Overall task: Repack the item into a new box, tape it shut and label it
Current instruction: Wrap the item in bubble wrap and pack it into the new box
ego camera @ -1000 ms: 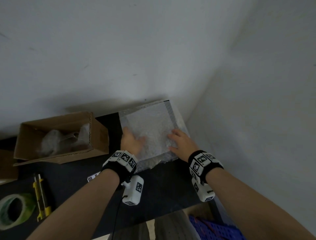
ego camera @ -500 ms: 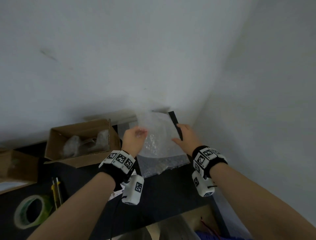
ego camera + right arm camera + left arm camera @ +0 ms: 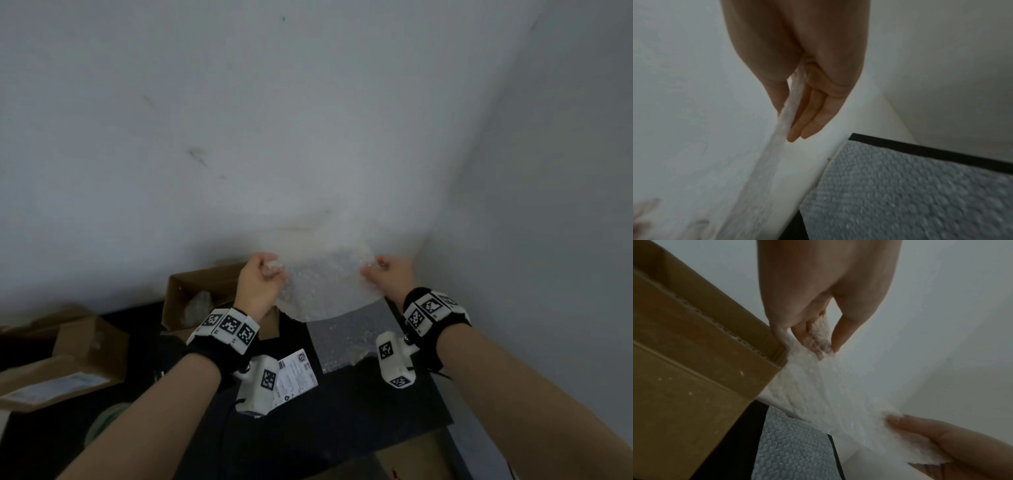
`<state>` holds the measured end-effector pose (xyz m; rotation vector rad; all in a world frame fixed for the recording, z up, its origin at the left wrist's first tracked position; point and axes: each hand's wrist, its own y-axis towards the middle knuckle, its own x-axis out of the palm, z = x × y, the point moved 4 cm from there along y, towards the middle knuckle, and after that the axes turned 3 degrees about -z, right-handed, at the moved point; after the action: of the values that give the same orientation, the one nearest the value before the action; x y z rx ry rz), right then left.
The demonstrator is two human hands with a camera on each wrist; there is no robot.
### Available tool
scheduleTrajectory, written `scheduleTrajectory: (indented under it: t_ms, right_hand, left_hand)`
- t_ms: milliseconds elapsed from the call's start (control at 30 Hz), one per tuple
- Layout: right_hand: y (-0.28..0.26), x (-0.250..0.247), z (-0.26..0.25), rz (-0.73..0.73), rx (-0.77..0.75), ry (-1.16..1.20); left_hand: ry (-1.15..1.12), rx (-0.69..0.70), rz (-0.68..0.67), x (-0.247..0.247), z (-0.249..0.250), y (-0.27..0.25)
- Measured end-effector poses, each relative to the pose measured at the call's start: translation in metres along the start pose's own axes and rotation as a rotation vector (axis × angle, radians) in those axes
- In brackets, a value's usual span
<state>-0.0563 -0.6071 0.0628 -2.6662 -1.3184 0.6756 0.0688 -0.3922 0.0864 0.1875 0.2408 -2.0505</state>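
A clear sheet of bubble wrap [image 3: 325, 284] hangs in the air in front of the white wall. My left hand [image 3: 260, 281] pinches its left top edge and my right hand [image 3: 387, 274] pinches its right top edge. The left wrist view shows the sheet [image 3: 830, 395] stretched between both hands, and in the right wrist view it runs down from my fingers [image 3: 809, 113]. More bubble wrap [image 3: 346, 339] lies flat on the black table [image 3: 376, 411] below. An open cardboard box [image 3: 191, 294] with a wrapped item inside stands to the left. A shipping label [image 3: 294, 377] lies near my left wrist.
Another cardboard box [image 3: 61, 363] with a label on it sits at the far left. A roll of green tape [image 3: 106, 421] lies by the left forearm. White walls meet in a corner behind the table, close on the right.
Both hands have lifted one sheet of bubble wrap off the pile on the table and raised it in front of the wall. The head view has tilted upward.
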Motion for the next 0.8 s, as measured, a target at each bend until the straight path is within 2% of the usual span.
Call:
scheduleTrajectory:
  t_ms: [100,167,300,500,600,700,800]
  right_hand:
    - [-0.013,-0.01,-0.027,0.039,-0.066,0.062]
    - [-0.021,-0.019,-0.042,0.03,-0.08,0.139]
    - [-0.038,-0.036,-0.062,0.01,-0.094,0.261]
    - [-0.056,-0.053,-0.08,-0.075,-0.119,0.46]
    - [-0.061,-0.06,-0.082,-0.074,-0.119,0.487]
    - [-0.063,-0.066,-0.077,-0.053,-0.116,0.493]
    - [-0.063,-0.072,-0.07,-0.019,-0.11,0.394]
  left_hand:
    - [0.09,0.009,0.002,-0.006,-0.001,-0.001]
    - [0.13,-0.036,-0.013,-0.007,-0.004,0.001]
    - [-0.004,-0.136,-0.045,0.0,0.0,0.007]
    - [-0.219,-0.349,-0.225,0.023,-0.004,0.014]
    - [-0.35,-0.438,-0.317,0.032,-0.009,0.015]
    - [-0.301,-0.459,-0.419,0.037,-0.009,0.013]
    - [-0.292,-0.441,-0.373,0.042,-0.007,0.009]
